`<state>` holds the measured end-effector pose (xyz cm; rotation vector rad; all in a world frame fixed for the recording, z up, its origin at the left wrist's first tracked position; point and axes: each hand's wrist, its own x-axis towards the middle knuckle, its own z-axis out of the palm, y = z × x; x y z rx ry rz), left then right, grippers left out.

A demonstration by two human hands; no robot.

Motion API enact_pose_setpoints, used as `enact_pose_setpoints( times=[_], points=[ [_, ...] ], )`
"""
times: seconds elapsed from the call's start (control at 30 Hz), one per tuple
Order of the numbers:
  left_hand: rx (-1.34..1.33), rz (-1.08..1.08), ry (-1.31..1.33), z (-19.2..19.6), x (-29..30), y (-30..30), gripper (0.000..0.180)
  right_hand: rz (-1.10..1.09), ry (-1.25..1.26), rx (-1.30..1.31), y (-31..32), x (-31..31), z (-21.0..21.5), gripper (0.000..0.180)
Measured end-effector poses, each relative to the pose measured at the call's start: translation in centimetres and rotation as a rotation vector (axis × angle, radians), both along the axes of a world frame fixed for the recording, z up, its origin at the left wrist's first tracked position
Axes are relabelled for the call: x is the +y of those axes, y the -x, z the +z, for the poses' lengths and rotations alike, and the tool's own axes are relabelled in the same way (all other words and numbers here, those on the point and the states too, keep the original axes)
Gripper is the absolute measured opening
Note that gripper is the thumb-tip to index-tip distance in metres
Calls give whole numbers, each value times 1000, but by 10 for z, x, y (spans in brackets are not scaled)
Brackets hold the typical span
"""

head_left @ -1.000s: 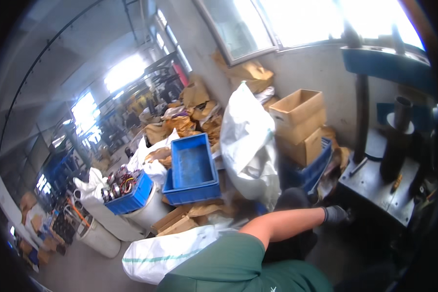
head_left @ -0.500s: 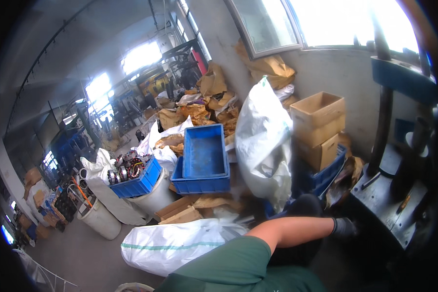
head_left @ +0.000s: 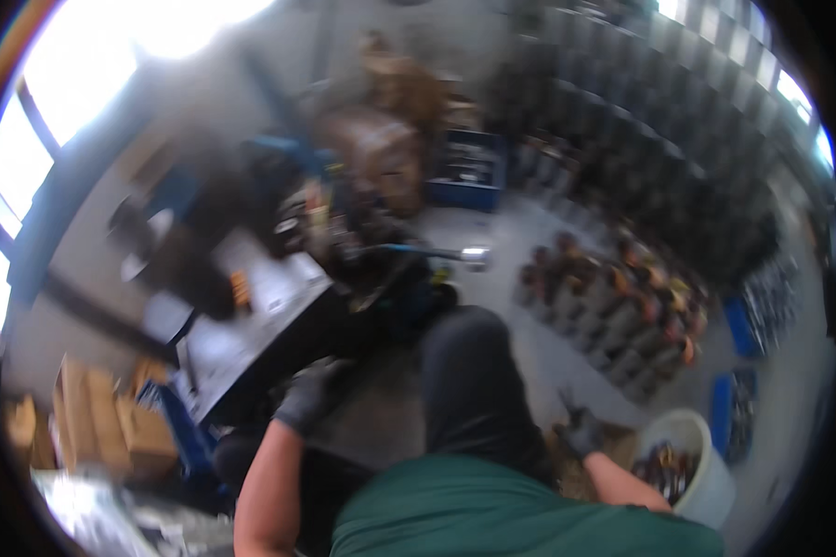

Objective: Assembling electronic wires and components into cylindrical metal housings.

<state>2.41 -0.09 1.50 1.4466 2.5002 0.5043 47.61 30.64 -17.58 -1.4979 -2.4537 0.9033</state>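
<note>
My left hand (head_left: 308, 395), in a dark grey glove, is beside the front edge of a metal work table (head_left: 237, 357), near my left knee. Blur and shadow hide its fingers. On the other side my right hand (head_left: 581, 434), also gloved, is low near a white bucket (head_left: 715, 473) with small coppery and dark parts inside. Thin dark prongs stick up from that hand; whether they are fingers or a tool I cannot make out.
A dark machine column (head_left: 195, 265) rises from the table. Rows of grey cylindrical parts with coppery tops (head_left: 613, 302) cover the floor at right. Blue crates (head_left: 464, 190) stand behind and at far right. Cardboard boxes (head_left: 111, 422) and white plastic sacking (head_left: 111, 520) are at lower left.
My view has swung right, from the blue crates and white sacks to the machine table and the parts on the floor. Both gloved hands are now visible.
</note>
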Motion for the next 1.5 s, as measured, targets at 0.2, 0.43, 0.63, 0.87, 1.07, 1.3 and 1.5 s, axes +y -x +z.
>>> enact_pose_setpoints(
  times=[0.2, 0.43, 0.63, 0.87, 1.07, 1.3, 1.5],
  points=[
    [-50, -55, -27, -18, 27, -12, 22, -245, -66, -7, 1, 2, -64, 43],
    [-90, 27, 64, -33, -5, -19, 22, -216, -22, 7, -13, 4, -72, 42],
    [-72, 29, 107, 1, -11, -33, 23, -169, -89, -80, 4, -2, -53, 41],
    [70, -124, 14, 61, 36, -45, 26, 26, -24, 292, 65, 3, -79, 41],
    [-40, -250, -89, 73, 103, -35, 28, -241, 59, 608, 67, 70, -188, 33],
    [-63, -453, -52, 27, 145, -14, 24, -549, -181, -29, -44, 3, -18, 39],
    [-263, -579, -140, 42, 201, -45, 23, -818, -331, -263, -141, -25, -54, 37]
  ],
)
